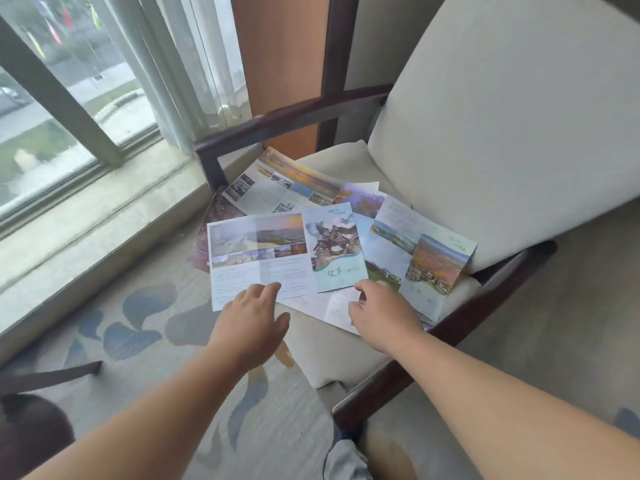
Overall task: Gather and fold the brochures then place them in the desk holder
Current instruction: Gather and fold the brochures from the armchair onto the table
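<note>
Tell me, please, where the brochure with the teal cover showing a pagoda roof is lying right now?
In the head view, the teal-cover brochure lies on the chair seat, mid-pile, just beyond and between the left hand and right hand.

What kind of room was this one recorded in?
Probably a hotel room or lounge: a cushioned wooden armchair strewn with travel brochures, patterned carpet, and a sheer-curtained window.

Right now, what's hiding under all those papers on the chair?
The brochures overlap each other on the chair's pale seat cushion. One dark purple sheet peeks out. Anything else beneath is covered.
</note>
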The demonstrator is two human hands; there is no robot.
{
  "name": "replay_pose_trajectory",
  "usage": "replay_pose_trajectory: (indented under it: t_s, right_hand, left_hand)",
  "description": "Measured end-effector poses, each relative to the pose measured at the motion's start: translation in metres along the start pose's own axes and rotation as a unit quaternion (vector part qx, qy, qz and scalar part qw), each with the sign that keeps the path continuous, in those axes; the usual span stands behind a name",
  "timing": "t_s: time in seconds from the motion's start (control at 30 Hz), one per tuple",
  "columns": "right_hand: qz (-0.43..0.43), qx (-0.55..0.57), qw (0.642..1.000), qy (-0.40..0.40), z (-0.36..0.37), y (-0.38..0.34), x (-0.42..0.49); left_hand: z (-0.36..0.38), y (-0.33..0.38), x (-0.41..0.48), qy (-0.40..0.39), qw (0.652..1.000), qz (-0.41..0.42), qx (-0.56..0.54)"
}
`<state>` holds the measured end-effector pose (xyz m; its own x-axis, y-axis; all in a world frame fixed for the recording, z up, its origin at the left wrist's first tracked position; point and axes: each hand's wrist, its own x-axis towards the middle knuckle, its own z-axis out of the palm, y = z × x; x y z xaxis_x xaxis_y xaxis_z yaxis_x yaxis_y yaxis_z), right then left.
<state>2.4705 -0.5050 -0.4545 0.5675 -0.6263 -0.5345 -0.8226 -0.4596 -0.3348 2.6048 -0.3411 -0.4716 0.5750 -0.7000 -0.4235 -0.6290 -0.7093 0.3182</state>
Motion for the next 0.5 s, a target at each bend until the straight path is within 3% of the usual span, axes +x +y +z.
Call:
replay_pose_trajectory:
  t_s: [0.2, 0.5]
  right_hand:
    - [0.009, -0.007, 0.999, -0.042, -0.010, 0.033, 0.062]
    - [0.026, -0.050, 0.998, -0.030, 0.037, 0.028, 0.150]
  left_hand:
    - [0.033, 0.011, 0.041, -0.035, 0.997, -0.069, -0.009]
    - [0.097, -0.023, 0.120, -0.002, 0.995, -0.099, 0.021]
